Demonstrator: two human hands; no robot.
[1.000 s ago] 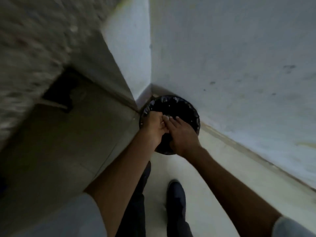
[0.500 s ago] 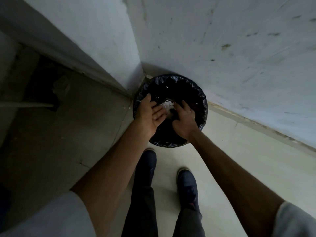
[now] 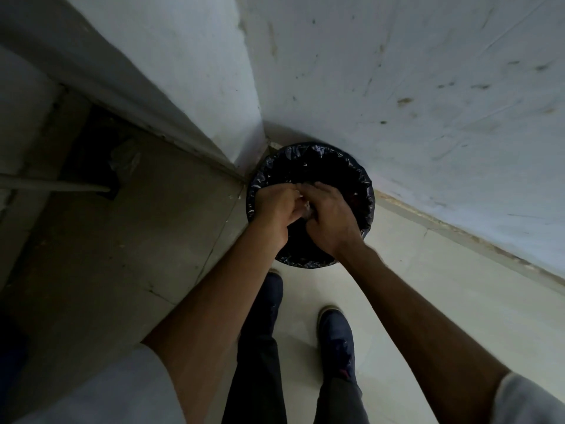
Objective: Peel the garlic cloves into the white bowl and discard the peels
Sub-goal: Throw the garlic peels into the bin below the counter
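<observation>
now discarding: left hand (image 3: 275, 206) and right hand (image 3: 330, 217), fingers (image 3: 292, 209) curled together, pinch pale papery garlic peels (image 3: 305, 207) over the round black-lined bin (image 3: 365, 182); next, likely shaking scraps loose

dim, bluish | left floor in shadow | edges bowed | sharp

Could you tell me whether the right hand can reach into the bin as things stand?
Probably yes: the right hand is over the open bin, against the left hand, and no lid covers it.
</observation>
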